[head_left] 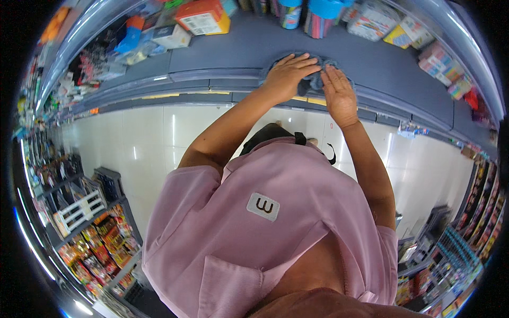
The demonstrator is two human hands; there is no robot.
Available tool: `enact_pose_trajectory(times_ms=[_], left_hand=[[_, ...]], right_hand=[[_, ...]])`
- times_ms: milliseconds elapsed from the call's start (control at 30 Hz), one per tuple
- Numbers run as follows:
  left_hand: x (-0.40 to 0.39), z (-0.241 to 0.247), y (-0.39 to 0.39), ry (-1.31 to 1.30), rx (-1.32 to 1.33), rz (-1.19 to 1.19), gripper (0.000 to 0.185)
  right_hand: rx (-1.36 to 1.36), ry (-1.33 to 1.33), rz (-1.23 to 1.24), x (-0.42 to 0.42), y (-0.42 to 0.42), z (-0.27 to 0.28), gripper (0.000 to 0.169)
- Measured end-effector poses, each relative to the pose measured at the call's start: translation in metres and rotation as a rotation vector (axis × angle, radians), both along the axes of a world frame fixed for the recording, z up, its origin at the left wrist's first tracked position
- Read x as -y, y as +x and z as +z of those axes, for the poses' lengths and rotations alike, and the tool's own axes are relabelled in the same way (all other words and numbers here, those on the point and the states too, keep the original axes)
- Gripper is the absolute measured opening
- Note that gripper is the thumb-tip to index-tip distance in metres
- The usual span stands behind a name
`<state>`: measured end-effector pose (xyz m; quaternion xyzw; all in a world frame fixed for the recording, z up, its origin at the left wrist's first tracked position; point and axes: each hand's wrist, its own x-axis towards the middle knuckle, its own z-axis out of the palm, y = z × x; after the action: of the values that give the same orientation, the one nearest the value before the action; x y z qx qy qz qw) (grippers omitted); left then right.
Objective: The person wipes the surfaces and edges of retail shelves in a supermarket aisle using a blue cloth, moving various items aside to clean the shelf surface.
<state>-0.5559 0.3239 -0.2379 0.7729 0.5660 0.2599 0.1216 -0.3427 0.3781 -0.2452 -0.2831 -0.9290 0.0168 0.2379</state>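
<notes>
A blue-grey cloth [316, 82] lies bunched on the front part of a dark grey shelf [234, 51], partly over its edge. My left hand [288, 77] rests palm down on the cloth's left part, its fingers stretched towards the right. Just beside it, my right hand [339, 93] presses on the cloth's right part, with the fingers extended away from me. The fingertips of the two hands are close together. Both palms are hidden, and no grasp around the cloth shows.
Along the shelf's back stand blue-lidded tubs [323, 18], an orange and yellow box [203, 18] and white packs [373, 22]. Small boxes [441, 63] stand at the right. Lower shelf edges run below. Behind me are racks of packaged goods [101, 248] and a wire basket [459, 248].
</notes>
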Motion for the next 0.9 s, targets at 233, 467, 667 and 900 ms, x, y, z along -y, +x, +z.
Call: enact_pose_trajectory(times_ms=[233,467,667,900], left_hand=[[0.076,0.005,-0.128,0.020,-0.023,0.271,0.061],[0.117,0.000,-0.227,0.034,-0.006,0.446,0.067],[0.112,0.000,-0.205,0.009,-0.136,0.630,0.068],[0.097,0.008,-0.152,-0.011,-0.174,0.521,0.069]], right_hand=[[0.160,0.000,0.292,0.026,-0.130,0.013,0.051],[0.334,-0.111,0.542,0.038,-0.240,0.014,0.058],[0.359,-0.137,0.533,0.042,-0.261,0.001,0.053],[0.166,-0.176,0.478,0.032,-0.195,-0.008,0.048]])
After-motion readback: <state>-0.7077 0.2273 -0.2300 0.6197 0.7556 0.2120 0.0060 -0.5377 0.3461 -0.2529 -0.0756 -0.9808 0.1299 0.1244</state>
